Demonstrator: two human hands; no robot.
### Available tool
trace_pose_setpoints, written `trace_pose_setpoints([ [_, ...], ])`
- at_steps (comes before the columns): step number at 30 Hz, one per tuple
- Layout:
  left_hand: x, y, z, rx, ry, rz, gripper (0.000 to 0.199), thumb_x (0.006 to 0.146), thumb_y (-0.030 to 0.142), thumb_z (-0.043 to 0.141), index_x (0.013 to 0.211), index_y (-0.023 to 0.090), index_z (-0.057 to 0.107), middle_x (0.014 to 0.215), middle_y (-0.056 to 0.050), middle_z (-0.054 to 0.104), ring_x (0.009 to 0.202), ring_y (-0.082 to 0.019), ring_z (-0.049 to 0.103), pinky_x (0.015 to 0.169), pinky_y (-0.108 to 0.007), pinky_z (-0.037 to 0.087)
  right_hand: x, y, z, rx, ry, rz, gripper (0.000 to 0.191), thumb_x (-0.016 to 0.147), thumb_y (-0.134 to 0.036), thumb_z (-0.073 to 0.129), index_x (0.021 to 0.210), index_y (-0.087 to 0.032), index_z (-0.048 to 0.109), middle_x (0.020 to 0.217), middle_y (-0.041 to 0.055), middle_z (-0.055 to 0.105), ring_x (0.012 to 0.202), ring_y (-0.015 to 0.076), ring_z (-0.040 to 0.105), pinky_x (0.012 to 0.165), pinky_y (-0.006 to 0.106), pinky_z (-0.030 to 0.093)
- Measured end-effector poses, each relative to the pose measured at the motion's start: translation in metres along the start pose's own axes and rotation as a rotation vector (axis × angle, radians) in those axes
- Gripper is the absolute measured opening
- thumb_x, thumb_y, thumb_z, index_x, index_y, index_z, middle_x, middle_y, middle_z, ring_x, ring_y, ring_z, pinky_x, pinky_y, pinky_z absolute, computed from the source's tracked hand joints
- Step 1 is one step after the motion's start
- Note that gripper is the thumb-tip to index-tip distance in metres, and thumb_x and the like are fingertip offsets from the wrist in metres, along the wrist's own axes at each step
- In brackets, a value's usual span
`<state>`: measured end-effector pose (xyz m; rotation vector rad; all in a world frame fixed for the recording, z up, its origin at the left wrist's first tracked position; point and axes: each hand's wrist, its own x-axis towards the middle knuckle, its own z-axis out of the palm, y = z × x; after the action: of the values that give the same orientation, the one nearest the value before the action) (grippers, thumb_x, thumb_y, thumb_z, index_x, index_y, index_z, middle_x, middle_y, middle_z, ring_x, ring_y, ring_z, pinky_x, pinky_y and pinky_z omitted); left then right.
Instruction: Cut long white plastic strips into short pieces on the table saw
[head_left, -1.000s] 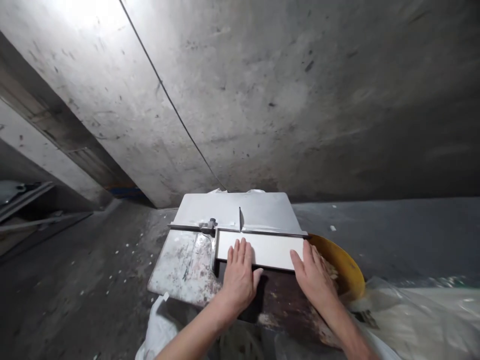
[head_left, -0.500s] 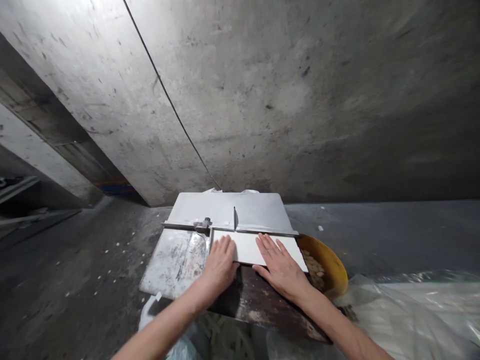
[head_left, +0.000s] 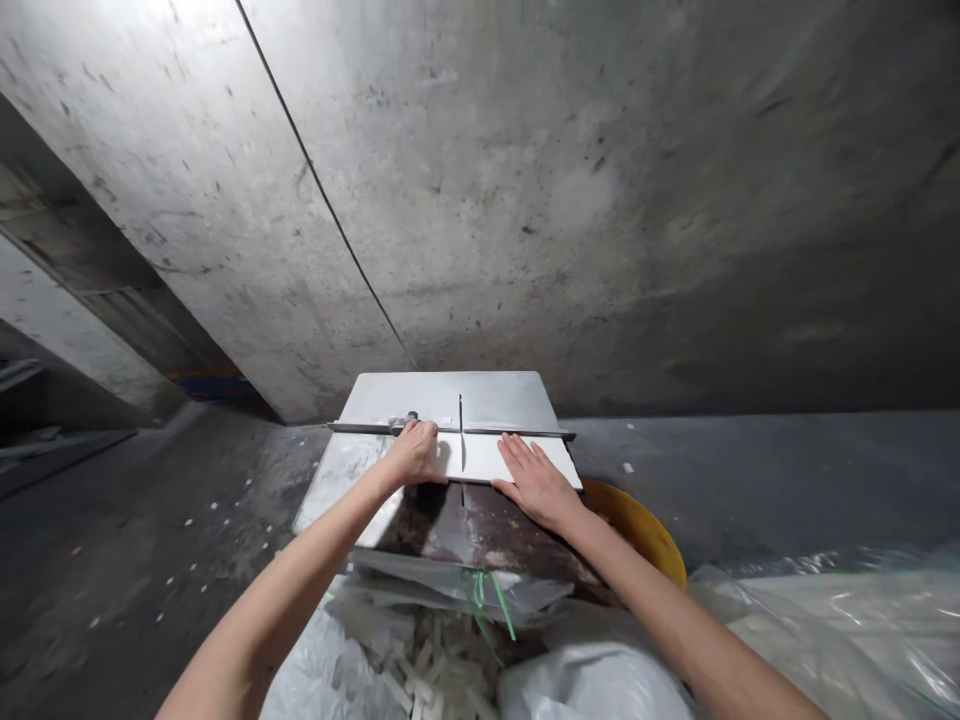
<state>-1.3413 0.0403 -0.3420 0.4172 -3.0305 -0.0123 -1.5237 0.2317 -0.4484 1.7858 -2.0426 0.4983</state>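
Observation:
A white board (head_left: 487,458) lies flat against a metal fence (head_left: 517,432) on a small table saw (head_left: 480,395). A thin dark line, the blade or its cut, crosses the board left of its middle. My left hand (head_left: 415,453) is closed on the board's left end, thumb at the near edge, beside a small clamp-like stop (head_left: 412,416) on the fence. My right hand (head_left: 536,482) lies flat on the right part of the board, fingers stretched out. A dark slot continues in the brown near part of the table (head_left: 495,530).
A yellow bucket (head_left: 649,530) stands at the table's right. Plastic bags (head_left: 592,685) and white offcuts (head_left: 435,665) lie below the near edge, with green string (head_left: 499,605). Clear plastic sheeting (head_left: 847,620) covers something at the right. A concrete wall (head_left: 525,200) rises behind.
The board, fence and both hands have moved forward, away from me, so the blade line now crosses the board. My left hand has shifted leftward and curled more. The view has tilted slightly.

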Motion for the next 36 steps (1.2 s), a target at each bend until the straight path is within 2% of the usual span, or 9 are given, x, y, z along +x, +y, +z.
trace_pose_setpoints([
  [5, 0.016, -0.007, -0.007, 0.017, -0.005, -0.030, 0.061, 0.059, 0.045, 0.079, 0.103, 0.015, 0.049, 0.101, -0.011, 0.060, 0.099, -0.029, 0.056, 0.097, -0.037, 0.040, 0.020, 0.011, -0.001, -0.006, -0.062, 0.015, 0.063, 0.098, -0.048, 0.036, 0.142, -0.003, 0.041, 0.147, 0.0198, 0.039, 0.137, 0.0298, 0.035, 0.112, 0.048, 0.031],
  [11, -0.017, 0.020, -0.010, 0.053, -0.050, -0.043, 0.070, 0.053, 0.047, 0.077, 0.108, 0.013, 0.050, 0.113, -0.015, 0.056, 0.110, -0.034, 0.051, 0.104, -0.044, 0.033, -0.018, -0.017, -0.011, 0.013, 0.005, 0.012, 0.064, 0.098, -0.050, 0.036, 0.145, -0.006, 0.038, 0.149, 0.0177, 0.037, 0.138, 0.0280, 0.033, 0.112, 0.048, 0.031],
  [15, -0.059, 0.046, -0.011, 0.050, -0.095, -0.056, 0.077, 0.050, 0.048, 0.078, 0.112, 0.011, 0.049, 0.124, -0.020, 0.051, 0.117, -0.037, 0.048, 0.108, -0.046, 0.029, -0.057, -0.036, -0.025, 0.029, 0.051, -0.025, 0.067, 0.098, -0.053, 0.037, 0.147, -0.008, 0.033, 0.149, 0.0164, 0.038, 0.136, 0.0274, 0.037, 0.109, 0.047, 0.035],
  [18, -0.108, 0.064, -0.010, -0.004, -0.175, 0.000, 0.083, 0.050, 0.042, 0.078, 0.120, 0.011, 0.044, 0.141, -0.024, 0.038, 0.136, -0.041, 0.029, 0.115, -0.052, 0.015, -0.075, -0.040, -0.035, 0.057, 0.072, -0.064, 0.066, 0.098, -0.052, 0.037, 0.150, -0.012, 0.027, 0.147, 0.0146, 0.042, 0.135, 0.0260, 0.040, 0.107, 0.047, 0.038],
  [20, -0.146, 0.076, -0.013, -0.085, -0.232, 0.110, 0.086, 0.054, 0.043, 0.077, 0.126, 0.014, 0.039, 0.139, -0.020, 0.043, 0.140, -0.040, 0.023, 0.115, -0.058, 0.002, -0.077, -0.043, -0.038, 0.070, 0.083, -0.085, 0.064, 0.099, -0.049, 0.039, 0.150, -0.013, 0.028, 0.146, 0.0142, 0.044, 0.134, 0.0255, 0.041, 0.107, 0.047, 0.038],
  [22, -0.178, 0.084, -0.018, -0.200, -0.271, 0.202, 0.086, 0.058, 0.052, 0.077, 0.127, 0.018, 0.037, 0.126, -0.014, 0.054, 0.135, -0.037, 0.035, 0.115, -0.059, -0.002, -0.071, -0.051, -0.037, 0.077, 0.090, -0.102, 0.059, 0.099, -0.045, 0.041, 0.147, -0.011, 0.033, 0.145, 0.0148, 0.045, 0.134, 0.0257, 0.041, 0.107, 0.047, 0.039],
  [26, -0.200, 0.085, -0.037, -0.316, -0.232, 0.130, 0.069, 0.069, 0.063, 0.070, 0.117, 0.021, 0.043, 0.109, -0.008, 0.060, 0.105, -0.029, 0.057, 0.111, -0.057, 0.021, -0.047, -0.081, -0.029, 0.115, 0.087, -0.110, 0.054, 0.096, -0.038, 0.051, 0.140, -0.008, 0.044, 0.142, 0.0169, 0.048, 0.133, 0.0271, 0.043, 0.108, 0.047, 0.039],
  [29, -0.193, 0.077, -0.044, -0.317, -0.156, -0.020, 0.044, 0.083, 0.047, 0.063, 0.114, 0.021, 0.046, 0.110, -0.010, 0.059, 0.102, -0.027, 0.057, 0.095, -0.045, 0.044, -0.037, -0.094, -0.027, 0.160, 0.097, -0.103, 0.056, 0.093, -0.037, 0.056, 0.140, -0.009, 0.045, 0.141, 0.0177, 0.048, 0.133, 0.0275, 0.043, 0.109, 0.046, 0.040],
  [36, -0.184, 0.067, -0.023, -0.322, 0.000, -0.067, 0.050, 0.086, 0.029, 0.057, 0.132, 0.025, 0.038, 0.142, -0.013, 0.042, 0.129, -0.028, 0.046, 0.107, -0.043, 0.042, -0.038, -0.077, -0.039, 0.209, 0.048, -0.202, 0.056, 0.091, -0.034, 0.060, 0.141, -0.011, 0.045, 0.141, 0.0160, 0.049, 0.132, 0.0269, 0.044, 0.108, 0.047, 0.042],
])
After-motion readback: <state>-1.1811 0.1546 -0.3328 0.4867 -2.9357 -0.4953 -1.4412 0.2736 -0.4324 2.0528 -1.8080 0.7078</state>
